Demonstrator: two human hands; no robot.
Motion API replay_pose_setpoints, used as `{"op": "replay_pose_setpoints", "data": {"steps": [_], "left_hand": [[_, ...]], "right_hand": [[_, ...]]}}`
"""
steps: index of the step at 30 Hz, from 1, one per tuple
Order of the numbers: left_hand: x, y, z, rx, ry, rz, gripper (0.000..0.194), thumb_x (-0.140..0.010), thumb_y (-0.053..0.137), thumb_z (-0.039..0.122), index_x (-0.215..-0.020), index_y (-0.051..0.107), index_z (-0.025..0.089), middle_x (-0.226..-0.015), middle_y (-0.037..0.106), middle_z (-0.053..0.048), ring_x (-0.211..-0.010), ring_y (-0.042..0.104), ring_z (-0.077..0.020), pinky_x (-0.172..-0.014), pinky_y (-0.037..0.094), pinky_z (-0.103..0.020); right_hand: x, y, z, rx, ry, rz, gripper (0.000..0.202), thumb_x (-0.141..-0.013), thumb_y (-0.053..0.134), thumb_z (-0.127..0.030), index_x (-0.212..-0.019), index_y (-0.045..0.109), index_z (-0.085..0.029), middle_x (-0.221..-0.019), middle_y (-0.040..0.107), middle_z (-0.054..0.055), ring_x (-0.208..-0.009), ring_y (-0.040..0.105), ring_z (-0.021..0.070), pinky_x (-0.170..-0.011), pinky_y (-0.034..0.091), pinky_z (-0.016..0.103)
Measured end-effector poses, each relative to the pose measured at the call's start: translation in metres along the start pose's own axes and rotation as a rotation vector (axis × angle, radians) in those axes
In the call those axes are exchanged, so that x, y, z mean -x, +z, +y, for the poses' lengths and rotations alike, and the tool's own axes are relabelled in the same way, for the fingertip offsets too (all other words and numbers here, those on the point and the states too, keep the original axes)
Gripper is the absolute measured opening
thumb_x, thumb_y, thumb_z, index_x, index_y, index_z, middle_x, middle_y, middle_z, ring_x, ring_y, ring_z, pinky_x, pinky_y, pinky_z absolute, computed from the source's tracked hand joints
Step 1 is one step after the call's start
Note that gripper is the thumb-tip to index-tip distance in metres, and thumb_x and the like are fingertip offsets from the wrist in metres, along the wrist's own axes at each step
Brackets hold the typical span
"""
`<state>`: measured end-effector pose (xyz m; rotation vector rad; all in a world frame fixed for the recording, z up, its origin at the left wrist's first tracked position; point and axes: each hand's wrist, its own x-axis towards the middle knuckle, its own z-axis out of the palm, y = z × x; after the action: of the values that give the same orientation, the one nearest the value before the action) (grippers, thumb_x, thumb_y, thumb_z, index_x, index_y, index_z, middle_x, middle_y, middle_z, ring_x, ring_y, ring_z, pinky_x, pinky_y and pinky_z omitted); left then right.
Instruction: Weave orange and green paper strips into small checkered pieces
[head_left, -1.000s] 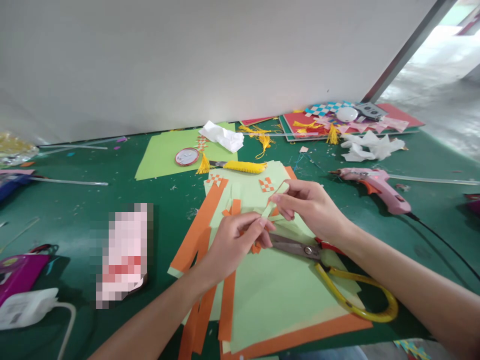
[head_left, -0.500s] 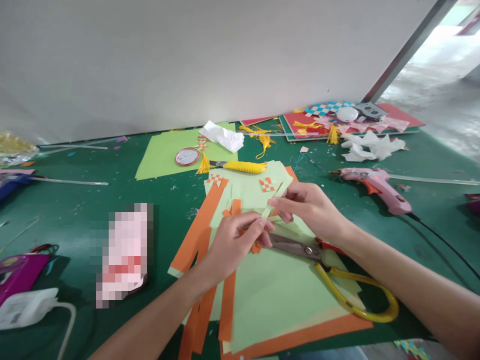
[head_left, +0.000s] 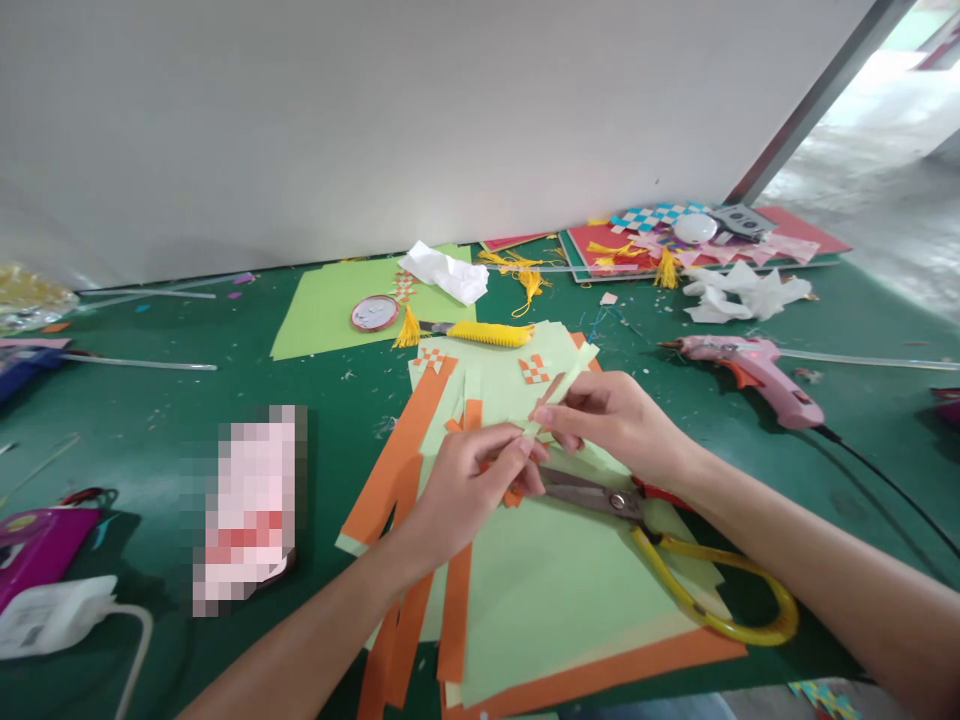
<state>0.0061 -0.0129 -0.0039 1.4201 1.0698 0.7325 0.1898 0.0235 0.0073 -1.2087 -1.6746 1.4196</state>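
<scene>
Between my two hands is a narrow pale green paper strip (head_left: 577,368), its free end pointing up and right. My left hand (head_left: 480,475) pinches its lower end. The thumb and forefinger of my right hand (head_left: 611,412) are closed on it a little higher up. Small orange paper bits show under my left fingers, partly hidden. Beneath both hands lie pale green paper sheets (head_left: 555,600) and orange strips (head_left: 401,450). Scissors with yellow and red handles (head_left: 600,497) rest on the sheets beside my hands. Small orange-and-green woven squares (head_left: 535,369) lie just beyond.
A yellow utility knife (head_left: 491,334) lies behind the papers. On the right is a pink glue gun (head_left: 750,372) with its cord. Crumpled tissue (head_left: 742,293), a round lid (head_left: 375,314) and red folders (head_left: 600,250) are at the back. A white charger (head_left: 56,615) sits front left.
My right hand has shifted slightly down and left along the strip, closer to my left hand. More of the strip's far end now sticks out above it. My left hand stays put.
</scene>
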Motion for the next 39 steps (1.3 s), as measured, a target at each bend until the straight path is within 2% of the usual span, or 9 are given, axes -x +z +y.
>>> {"op": "replay_pose_setpoints", "data": {"steps": [7,12,16,28,34,39], "left_hand": [[-0.0002,0.0010,0.0043,0.017,-0.035,0.010,0.034,-0.094,0.045,0.039,-0.084,0.067,0.016,-0.066,0.067,-0.002,-0.062,0.060,-0.0123,-0.058,0.045,-0.022],[-0.0026,0.0004,0.0030,0.179,-0.104,-0.028,0.042,-0.096,0.038,0.044,-0.083,0.066,0.015,-0.068,0.068,-0.004,-0.065,0.063,-0.0148,-0.061,0.047,-0.024],[-0.0039,-0.0002,-0.0003,0.286,-0.129,-0.087,0.040,-0.095,0.040,0.044,-0.082,0.065,0.016,-0.069,0.068,-0.004,-0.064,0.063,-0.0148,-0.062,0.047,-0.025],[-0.0043,0.0001,0.0015,0.272,-0.127,-0.094,0.039,-0.095,0.040,0.044,-0.077,0.061,0.016,-0.069,0.067,-0.004,-0.063,0.062,-0.0138,-0.062,0.046,-0.024],[-0.0045,-0.0003,0.0025,0.265,-0.136,-0.110,0.038,-0.095,0.040,0.044,-0.084,0.063,0.017,-0.069,0.067,-0.003,-0.064,0.062,-0.0129,-0.061,0.045,-0.023],[-0.0046,-0.0003,0.0008,0.276,-0.119,-0.108,0.036,-0.095,0.041,0.043,-0.079,0.060,0.017,-0.069,0.067,-0.003,-0.064,0.062,-0.0132,-0.062,0.045,-0.024]], "right_hand": [[0.0002,-0.0012,0.0030,0.003,-0.013,0.008,0.034,-0.082,0.065,-0.041,-0.061,0.058,-0.015,-0.052,0.053,-0.002,-0.051,0.046,0.0099,-0.051,0.034,0.025],[0.0005,0.0003,0.0034,-0.036,-0.008,-0.023,0.035,-0.081,0.066,-0.043,-0.060,0.057,-0.016,-0.052,0.052,-0.002,-0.051,0.046,0.0099,-0.052,0.035,0.026],[0.0005,0.0006,0.0025,-0.080,-0.002,-0.060,0.032,-0.081,0.066,-0.042,-0.065,0.060,-0.015,-0.054,0.053,-0.002,-0.052,0.047,0.0102,-0.052,0.036,0.026],[0.0001,0.0010,0.0029,-0.085,0.006,-0.062,0.032,-0.081,0.066,-0.042,-0.067,0.063,-0.014,-0.053,0.053,-0.002,-0.052,0.047,0.0101,-0.051,0.036,0.025],[0.0010,0.0019,0.0011,-0.095,0.005,-0.066,0.032,-0.080,0.066,-0.042,-0.065,0.062,-0.014,-0.054,0.053,-0.002,-0.051,0.046,0.0094,-0.050,0.035,0.024],[0.0008,0.0029,0.0006,-0.058,0.019,-0.044,0.030,-0.080,0.066,-0.041,-0.067,0.062,-0.014,-0.052,0.051,-0.003,-0.051,0.046,0.0088,-0.049,0.034,0.023]]}}
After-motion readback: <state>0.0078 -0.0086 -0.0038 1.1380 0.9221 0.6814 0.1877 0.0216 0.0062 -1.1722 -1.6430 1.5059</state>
